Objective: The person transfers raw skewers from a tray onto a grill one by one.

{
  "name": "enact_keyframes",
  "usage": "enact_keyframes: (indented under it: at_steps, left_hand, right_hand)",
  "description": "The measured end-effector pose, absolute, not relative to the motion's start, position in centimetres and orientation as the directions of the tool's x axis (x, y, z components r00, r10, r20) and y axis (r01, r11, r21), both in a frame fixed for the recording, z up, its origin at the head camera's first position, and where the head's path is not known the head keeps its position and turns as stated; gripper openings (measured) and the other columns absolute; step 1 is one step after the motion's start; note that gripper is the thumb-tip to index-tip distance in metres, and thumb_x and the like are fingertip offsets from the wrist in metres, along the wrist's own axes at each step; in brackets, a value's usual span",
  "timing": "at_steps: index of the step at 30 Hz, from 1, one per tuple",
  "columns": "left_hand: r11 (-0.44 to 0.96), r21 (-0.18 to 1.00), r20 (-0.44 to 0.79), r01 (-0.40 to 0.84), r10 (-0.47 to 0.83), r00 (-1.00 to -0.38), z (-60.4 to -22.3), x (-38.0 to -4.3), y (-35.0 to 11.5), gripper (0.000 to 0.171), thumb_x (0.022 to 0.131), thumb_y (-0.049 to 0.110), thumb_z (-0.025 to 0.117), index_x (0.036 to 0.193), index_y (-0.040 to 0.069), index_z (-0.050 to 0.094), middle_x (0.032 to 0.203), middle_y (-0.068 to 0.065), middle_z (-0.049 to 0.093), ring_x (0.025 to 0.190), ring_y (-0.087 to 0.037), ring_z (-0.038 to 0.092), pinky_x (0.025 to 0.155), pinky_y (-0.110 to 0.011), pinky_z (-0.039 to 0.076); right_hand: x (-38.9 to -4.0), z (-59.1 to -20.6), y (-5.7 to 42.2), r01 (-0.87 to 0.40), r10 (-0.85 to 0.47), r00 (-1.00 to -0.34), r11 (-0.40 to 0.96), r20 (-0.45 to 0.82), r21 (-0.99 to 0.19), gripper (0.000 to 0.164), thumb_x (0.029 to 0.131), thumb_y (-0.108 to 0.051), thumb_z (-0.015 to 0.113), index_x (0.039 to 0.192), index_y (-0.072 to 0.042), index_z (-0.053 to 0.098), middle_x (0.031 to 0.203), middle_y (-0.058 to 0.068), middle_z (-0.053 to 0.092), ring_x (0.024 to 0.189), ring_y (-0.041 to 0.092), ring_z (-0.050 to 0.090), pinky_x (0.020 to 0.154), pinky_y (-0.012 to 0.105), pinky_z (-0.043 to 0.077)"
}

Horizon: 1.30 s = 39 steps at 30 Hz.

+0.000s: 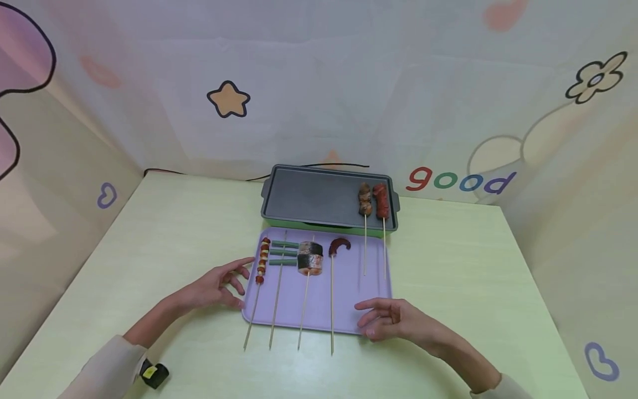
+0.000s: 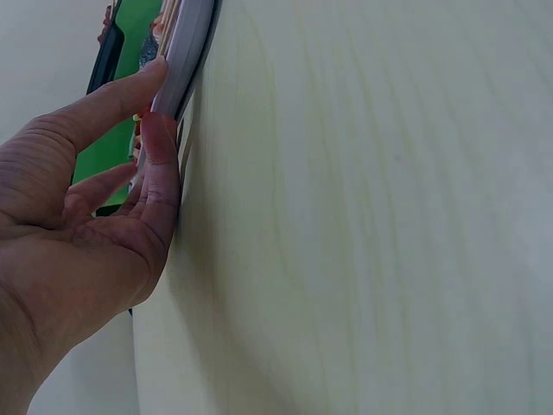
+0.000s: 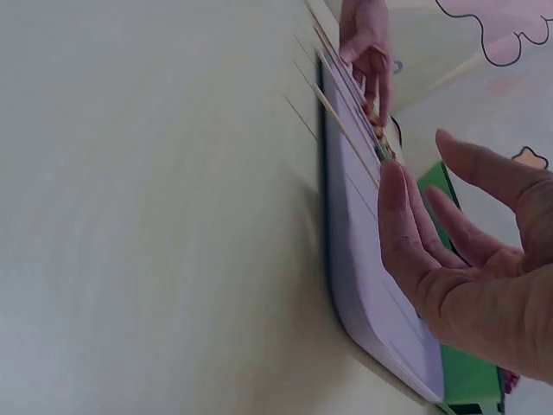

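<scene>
The backdrop reads "good"; four food skewers lie on one lilac tray, two more skewers on the grey griddle. Left hand, fingers apart, is at the tray's left edge; right hand, fingers loosely parted, its near-right corner

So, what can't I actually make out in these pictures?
- Left wrist view: most of the purple tray, cut off by the top edge or behind the left hand.
- Right wrist view: part of the green-sided grill, hidden by the right hand.
- Head view: the rest of the right sleeve, cut off by the bottom edge.
- Head view: any writing on the yellow patch, too small to read.
</scene>
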<state>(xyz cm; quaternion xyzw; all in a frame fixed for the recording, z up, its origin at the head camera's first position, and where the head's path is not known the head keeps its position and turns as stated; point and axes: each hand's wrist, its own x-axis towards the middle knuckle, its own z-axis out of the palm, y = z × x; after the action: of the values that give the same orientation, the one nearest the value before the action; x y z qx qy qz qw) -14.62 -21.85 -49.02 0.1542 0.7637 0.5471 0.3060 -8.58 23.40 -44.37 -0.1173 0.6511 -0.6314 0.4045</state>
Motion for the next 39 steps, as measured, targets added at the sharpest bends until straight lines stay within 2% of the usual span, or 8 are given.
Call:
enact_keyframes:
  at_steps: [9,16,25,29,34,39]
  left_hand:
    - [0.346,0.933,-0.290,-0.096,0.567,-0.771,-49.1,-14.5,-21.8,0.093,0.086,0.004,0.079,0.162,0.006,0.025,0.137,-0.023,0.043,0.102,-0.020,0.060,0.080,-0.021,0.057]
    - [0.347,0.932,-0.298,-0.107,0.558,-0.774,-49.0,-14.2,-21.8,0.093,0.086,0.004,0.079,0.162,0.007,0.025,0.137,-0.023,0.043,0.102,-0.020,0.060,0.079,-0.021,0.057]
    - [0.343,0.936,-0.272,-0.074,0.576,-0.770,-48.9,-14.5,-21.7,0.093,0.086,0.002,0.078,0.162,0.004,0.024,0.136,-0.026,0.042,0.103,-0.022,0.060,0.080,-0.021,0.057]
    - [0.336,0.939,-0.268,-0.074,0.580,-0.769,-48.9,-14.6,-21.7,0.093,0.086,0.000,0.078,0.161,0.003,0.024,0.136,-0.026,0.042,0.102,-0.021,0.060,0.079,-0.021,0.057]
    - [0.332,0.940,-0.267,-0.075,0.582,-0.768,-48.9,-14.6,-21.7,0.093,0.085,-0.001,0.078,0.161,0.001,0.024,0.136,-0.027,0.042,0.102,-0.021,0.060,0.079,-0.021,0.057]
    - [0.341,0.936,-0.276,-0.082,0.574,-0.771,-49.0,-14.6,-21.7,0.094,0.085,0.000,0.079,0.161,0.002,0.025,0.135,-0.026,0.043,0.102,-0.022,0.060,0.078,-0.021,0.057]
  right_hand:
    - [-6.8,-46.3,20.8,0.507,-0.672,-0.636,0.005,-0.378,-0.862,0.065,0.100,-0.007,0.063,0.152,0.013,0.030,0.122,0.014,0.072,0.111,0.021,0.073,0.097,0.044,0.057]
    - [-5.9,-46.7,19.8,0.549,-0.665,-0.630,-0.018,-0.400,-0.835,0.068,0.099,-0.005,0.064,0.153,0.013,0.027,0.128,0.021,0.070,0.113,0.023,0.073,0.097,0.045,0.057]
    - [-5.3,-46.6,18.2,0.607,-0.603,-0.666,-0.095,-0.439,-0.789,0.074,0.100,-0.004,0.062,0.158,0.010,0.019,0.136,0.028,0.062,0.114,0.024,0.072,0.101,0.043,0.055]
    - [-5.5,-46.6,17.7,0.636,-0.589,-0.668,-0.135,-0.455,-0.760,0.075,0.101,-0.005,0.061,0.159,0.007,0.016,0.132,0.025,0.066,0.113,0.023,0.071,0.102,0.045,0.054]
    - [-6.0,-46.4,17.3,0.644,-0.578,-0.674,-0.157,-0.459,-0.749,0.075,0.099,-0.002,0.061,0.159,0.007,0.017,0.119,0.011,0.072,0.106,0.021,0.073,0.099,0.042,0.056]
    - [-6.1,-46.6,17.1,0.631,-0.586,-0.682,-0.170,-0.437,-0.757,0.077,0.097,0.002,0.062,0.159,0.007,0.017,0.111,0.003,0.074,0.102,0.017,0.074,0.097,0.039,0.058]
